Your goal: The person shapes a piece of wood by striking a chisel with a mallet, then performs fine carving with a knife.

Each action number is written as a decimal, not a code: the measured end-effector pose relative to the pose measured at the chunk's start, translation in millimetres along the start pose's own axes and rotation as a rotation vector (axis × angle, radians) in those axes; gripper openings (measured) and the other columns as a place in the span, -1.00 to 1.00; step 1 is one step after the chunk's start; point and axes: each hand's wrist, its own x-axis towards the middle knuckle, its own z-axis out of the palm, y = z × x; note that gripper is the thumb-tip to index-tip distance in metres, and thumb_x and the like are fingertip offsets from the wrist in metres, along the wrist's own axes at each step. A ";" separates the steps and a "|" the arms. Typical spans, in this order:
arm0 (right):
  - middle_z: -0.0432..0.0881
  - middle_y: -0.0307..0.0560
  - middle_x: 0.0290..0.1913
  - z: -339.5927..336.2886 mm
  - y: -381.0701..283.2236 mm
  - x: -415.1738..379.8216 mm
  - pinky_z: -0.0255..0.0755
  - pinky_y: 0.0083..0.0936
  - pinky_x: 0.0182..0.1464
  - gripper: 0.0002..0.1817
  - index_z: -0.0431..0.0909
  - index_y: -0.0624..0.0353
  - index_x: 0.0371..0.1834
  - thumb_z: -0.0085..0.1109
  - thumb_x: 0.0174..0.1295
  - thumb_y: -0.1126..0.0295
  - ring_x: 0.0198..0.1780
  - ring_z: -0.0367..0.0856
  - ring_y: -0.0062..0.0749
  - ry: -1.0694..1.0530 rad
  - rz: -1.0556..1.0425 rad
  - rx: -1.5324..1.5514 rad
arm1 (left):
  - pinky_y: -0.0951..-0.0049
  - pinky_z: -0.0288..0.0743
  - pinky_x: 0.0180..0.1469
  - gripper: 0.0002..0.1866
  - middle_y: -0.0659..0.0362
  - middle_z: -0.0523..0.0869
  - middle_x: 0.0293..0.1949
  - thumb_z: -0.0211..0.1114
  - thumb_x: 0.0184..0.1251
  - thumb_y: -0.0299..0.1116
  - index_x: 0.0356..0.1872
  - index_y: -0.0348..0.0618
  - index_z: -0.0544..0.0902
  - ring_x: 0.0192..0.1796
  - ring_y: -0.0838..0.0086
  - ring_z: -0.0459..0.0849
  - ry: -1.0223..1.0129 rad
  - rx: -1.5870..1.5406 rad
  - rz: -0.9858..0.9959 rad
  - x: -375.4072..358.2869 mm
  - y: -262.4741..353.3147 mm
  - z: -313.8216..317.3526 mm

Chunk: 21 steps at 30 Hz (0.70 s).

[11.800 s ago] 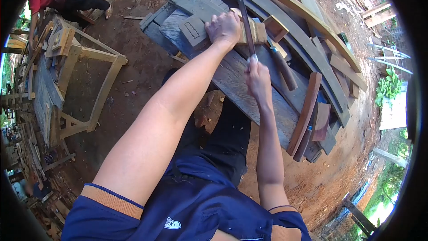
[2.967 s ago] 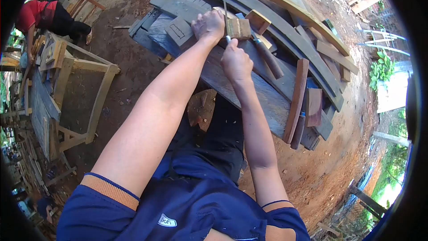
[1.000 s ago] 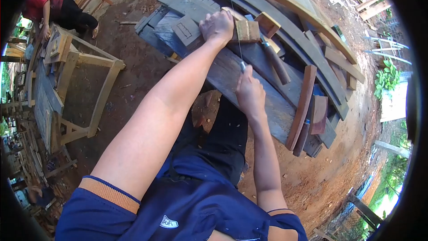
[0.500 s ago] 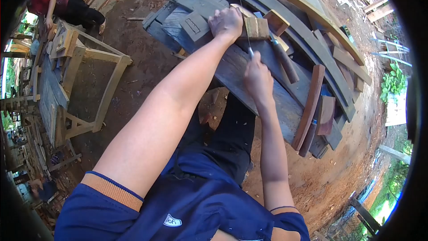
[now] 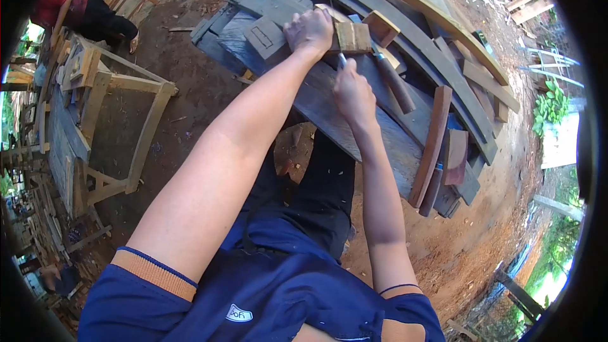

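My left hand point(image 5: 309, 30) is closed over the left end of a small wooden block point(image 5: 353, 37), pressing it on the workbench point(image 5: 396, 155). In my right hand point(image 5: 354, 92) is the handle of a thin-bladed saw point(image 5: 342, 61), just on the near side of the block. Its blade shows nearly edge-on and runs away from me beside my left hand; much of it is hidden. A flat piece of wood with a rectangle marked on it point(image 5: 265, 37) lies left of my left hand. To the right of the block lies a chisel with a dark wooden handle point(image 5: 398, 85).
Long curved timbers point(image 5: 430, 57) lie across the bench's far side. A reddish curved piece point(image 5: 432, 145) and another dark tool handle point(image 5: 432, 191) rest at the right end. Left stands a wooden frame point(image 5: 149, 133), with another person in red point(image 5: 54, 6) bending beyond it.
My right hand has pushed the saw forward, bringing its handle closer to the block. My left hand stays on the block. The whole view has shifted slightly.
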 end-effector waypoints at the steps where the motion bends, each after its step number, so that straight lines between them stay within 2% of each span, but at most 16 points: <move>1: 0.64 0.42 -0.32 2.8 -2.0 4.7 0.48 0.15 -0.14 -0.77 0.28 0.27 -0.10 -0.19 0.37 0.31 -0.20 0.65 0.34 0.010 0.006 0.004 | 0.09 0.42 0.11 -0.55 0.11 0.74 -0.08 -0.10 0.46 -0.07 -0.24 -0.07 0.74 0.08 0.18 0.64 -0.021 0.010 -0.016 0.0 1.9 -2.6; 4: 0.63 0.44 -0.30 -0.8 -1.0 6.9 0.45 0.17 -0.11 -0.75 0.29 0.24 -0.11 -0.19 0.43 0.24 -0.18 0.61 0.40 0.058 0.022 0.007 | 0.06 0.50 0.07 -0.54 0.04 0.74 -0.08 -0.12 0.46 -0.07 -0.18 -0.11 0.72 0.03 0.10 0.67 -0.038 0.028 0.047 -1.5 1.3 -5.8; 6: 0.64 0.41 -0.33 -3.6 0.6 -8.5 0.48 0.14 -0.14 -0.80 0.28 0.27 -0.15 -0.20 0.36 0.33 -0.20 0.65 0.34 -0.001 0.002 -0.008 | 0.06 0.50 0.06 -0.54 0.04 0.74 -0.10 -0.13 0.46 -0.07 -0.17 -0.11 0.71 0.02 0.09 0.67 -0.024 0.043 0.057 -2.0 0.0 -4.7; 10: 0.65 0.40 -0.35 -0.8 6.7 -29.6 0.49 0.15 -0.14 -0.80 0.29 0.26 -0.14 -0.17 0.36 0.33 -0.24 0.65 0.34 -0.033 0.015 -0.002 | 0.07 0.50 0.04 -0.55 0.04 0.74 -0.11 -0.12 0.46 -0.08 -0.19 -0.12 0.70 0.00 0.11 0.68 -0.018 0.029 0.063 -1.1 -2.8 -0.8; 12: 0.65 0.40 -0.35 5.9 1.6 -12.9 0.49 0.15 -0.13 -0.79 0.29 0.26 -0.14 -0.18 0.36 0.32 -0.23 0.65 0.33 -0.013 0.011 -0.021 | 0.10 0.43 0.09 -0.57 0.09 0.75 -0.14 -0.08 0.45 -0.09 -0.24 -0.09 0.75 0.04 0.18 0.65 -0.002 0.014 0.046 -2.1 -1.8 1.2; 16: 0.65 0.40 -0.34 10.2 -5.1 14.8 0.49 0.15 -0.13 -0.79 0.30 0.26 -0.14 -0.19 0.37 0.32 -0.21 0.66 0.32 0.077 0.000 0.025 | 0.08 0.42 0.09 -0.56 0.11 0.74 -0.11 -0.07 0.45 -0.09 -0.22 -0.10 0.74 0.05 0.18 0.63 0.001 -0.008 0.047 -5.2 0.5 -1.7; 18: 0.65 0.41 -0.34 5.7 1.9 2.2 0.49 0.16 -0.14 -0.79 0.30 0.25 -0.16 -0.18 0.36 0.32 -0.20 0.65 0.32 0.095 -0.005 0.029 | 0.09 0.41 0.10 -0.56 0.11 0.74 -0.10 -0.07 0.45 -0.08 -0.23 -0.10 0.74 0.06 0.20 0.63 0.003 -0.007 0.053 -3.5 3.6 1.6; 21: 0.64 0.42 -0.35 -0.3 10.9 -39.1 0.48 0.17 -0.16 -0.80 0.30 0.25 -0.16 -0.18 0.36 0.32 -0.22 0.65 0.33 -0.009 0.003 0.070 | 0.10 0.41 0.11 -0.57 0.11 0.74 -0.11 -0.07 0.45 -0.09 -0.25 -0.09 0.74 0.06 0.22 0.63 0.003 -0.008 0.045 -5.2 1.0 -2.0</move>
